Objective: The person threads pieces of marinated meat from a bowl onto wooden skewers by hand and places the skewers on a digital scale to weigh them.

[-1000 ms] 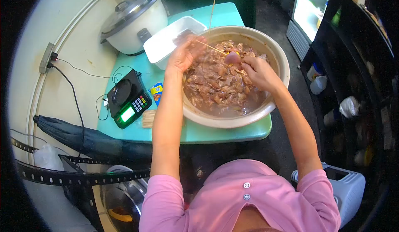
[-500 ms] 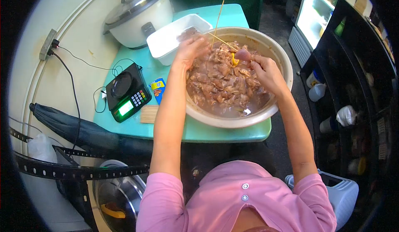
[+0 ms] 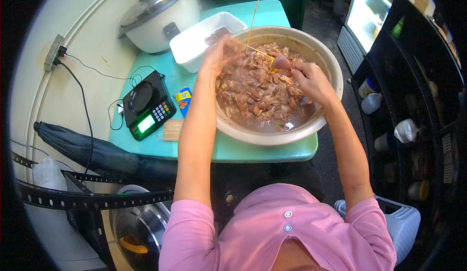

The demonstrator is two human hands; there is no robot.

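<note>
A large round basin (image 3: 333,84) on the table holds sliced raw meat (image 3: 260,93) in cloudy liquid. Over its left rim is my left hand (image 3: 220,56), blurred, with its fingers closed around a bamboo skewer (image 3: 258,51) that points right. At the skewer's tip, my right hand (image 3: 311,80) pinches a piece of meat (image 3: 281,62); whether the tip has pierced it I cannot tell. Something yellow shows just beside that piece. A second thin stick (image 3: 253,20) stands upright out of the meat. Behind my left hand, a white tub (image 3: 187,51) contains some meat.
Left of the basin are a digital scale (image 3: 148,106), a blue-and-yellow packet (image 3: 183,100) and a bundle of skewers (image 3: 172,130). A rice cooker (image 3: 163,20) stands at the back left. Dark shelves (image 3: 406,86) line the right side, and a closed umbrella (image 3: 87,142) lies at left.
My right hand and the meat piece have shifted slightly, and the piece looks turned against the skewer's tip. My left hand has moved a little left with the skewer.
</note>
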